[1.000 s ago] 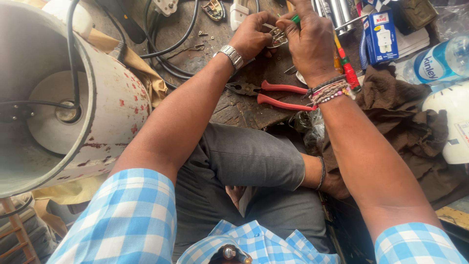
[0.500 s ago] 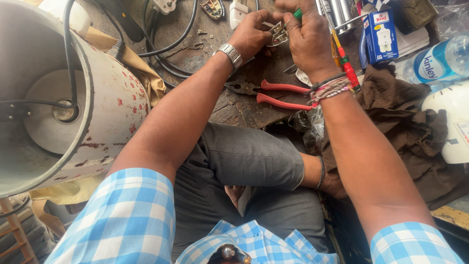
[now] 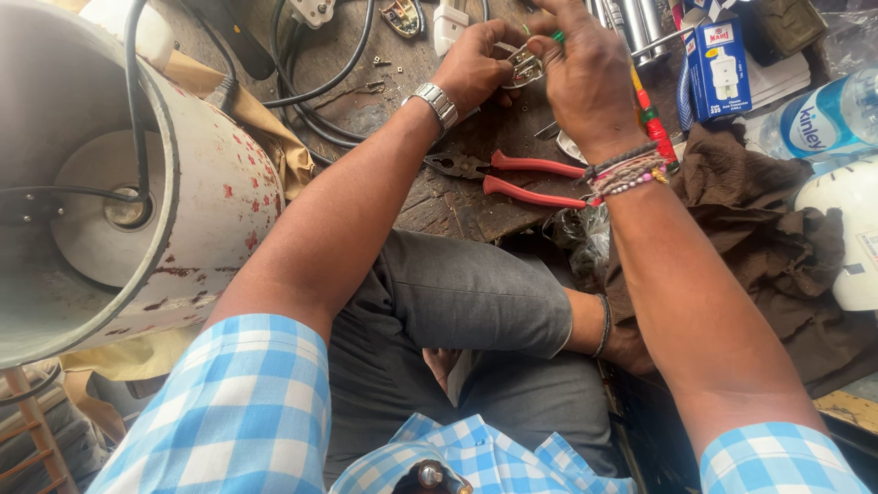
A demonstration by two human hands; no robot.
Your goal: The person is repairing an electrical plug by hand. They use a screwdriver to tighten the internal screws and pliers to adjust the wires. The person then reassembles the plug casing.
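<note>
My left hand (image 3: 477, 64), with a metal watch on its wrist, pinches a small metal part (image 3: 525, 66) over a worn wooden bench (image 3: 439, 197). Against that part my right hand (image 3: 582, 73), wearing bead bracelets, grips a green-tipped tool (image 3: 554, 37), most of it hidden in the fist. Red-handled pliers (image 3: 526, 178) lie on the bench just below both hands, untouched.
A large white drum with red specks (image 3: 183, 210) and a black cable (image 3: 137, 73) fills the left. Black cables (image 3: 315, 91), a blue box (image 3: 718, 69), a plastic bottle (image 3: 823, 119), a brown cloth (image 3: 777, 238) and a white casing (image 3: 846, 229) crowd the bench.
Both hands stay together on the small part with only slight finger shifts. The pliers have not moved.
</note>
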